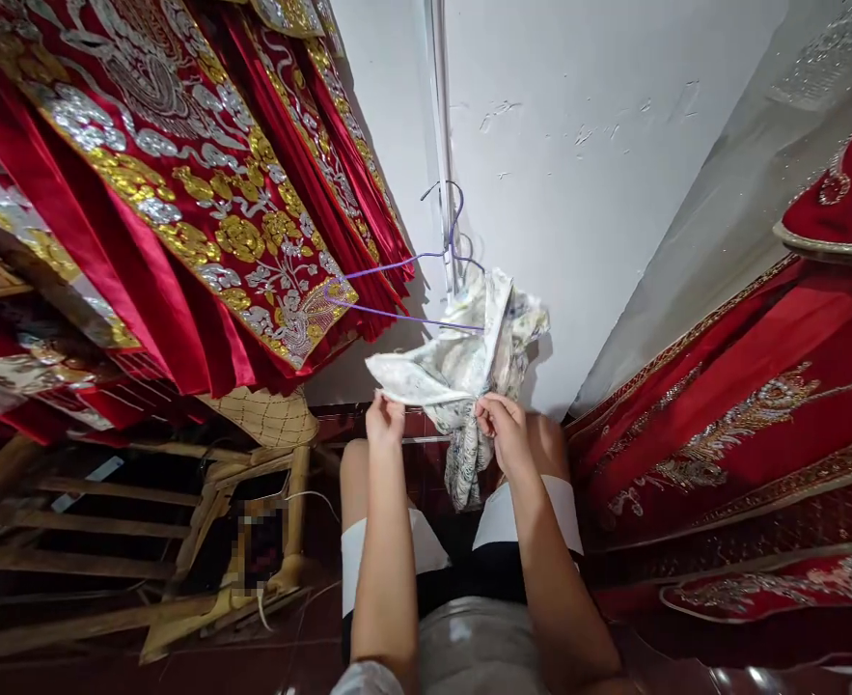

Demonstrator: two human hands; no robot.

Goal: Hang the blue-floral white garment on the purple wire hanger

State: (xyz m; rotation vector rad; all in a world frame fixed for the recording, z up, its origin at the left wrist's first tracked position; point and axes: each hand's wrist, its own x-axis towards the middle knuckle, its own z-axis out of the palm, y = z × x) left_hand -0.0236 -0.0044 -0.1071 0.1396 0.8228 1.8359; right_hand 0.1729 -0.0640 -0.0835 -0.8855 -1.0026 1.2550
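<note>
In front of me a light, patterned garment (461, 362) hangs partly on a purple wire hanger (403, 316), whose left side sticks out bare. My left hand (385, 421) pinches the garment's pale edge at its lower left. Bunched cloth lies between the fingers of my right hand (502, 425), a little to the right. Below that hand a gathered part of the garment droops between my knees. The hanger's hook (446, 188) is up against a white pole (440, 125) by the wall.
Red gowns with gold and silver embroidery (241, 236) hang on the left. More red embroidered clothing (744, 434) is close on the right. A wooden chair (299, 512) stands at lower left, with a cable on it. The white wall (541, 193) rises ahead.
</note>
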